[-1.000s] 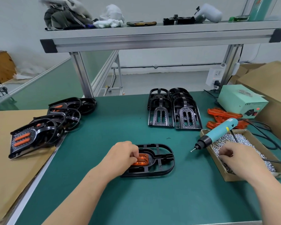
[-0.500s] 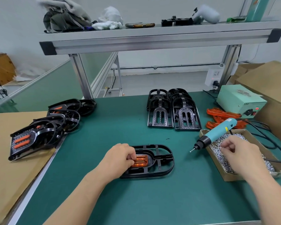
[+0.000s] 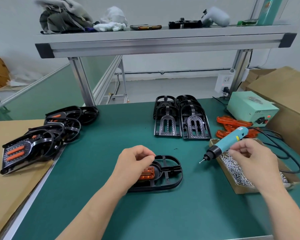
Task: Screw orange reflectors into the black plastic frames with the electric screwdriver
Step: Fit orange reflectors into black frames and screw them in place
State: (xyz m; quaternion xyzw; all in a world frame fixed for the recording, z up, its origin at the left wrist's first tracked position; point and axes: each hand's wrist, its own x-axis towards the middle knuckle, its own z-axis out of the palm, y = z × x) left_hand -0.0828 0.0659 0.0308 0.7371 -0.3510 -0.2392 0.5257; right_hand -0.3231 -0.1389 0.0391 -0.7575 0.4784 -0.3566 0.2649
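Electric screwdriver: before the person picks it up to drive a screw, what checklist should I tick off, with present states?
1. Seating: orange reflector lies inside the black frame recess: ok.
2. Steadying: left hand holds the reflector down: ok.
3. Tool: electric screwdriver in hand: not ok, it rests on the screw box rim.
4. Fastener: right hand pinching a screw: cannot tell, too small.
5. Supply: screws in the box: ok, plenty.
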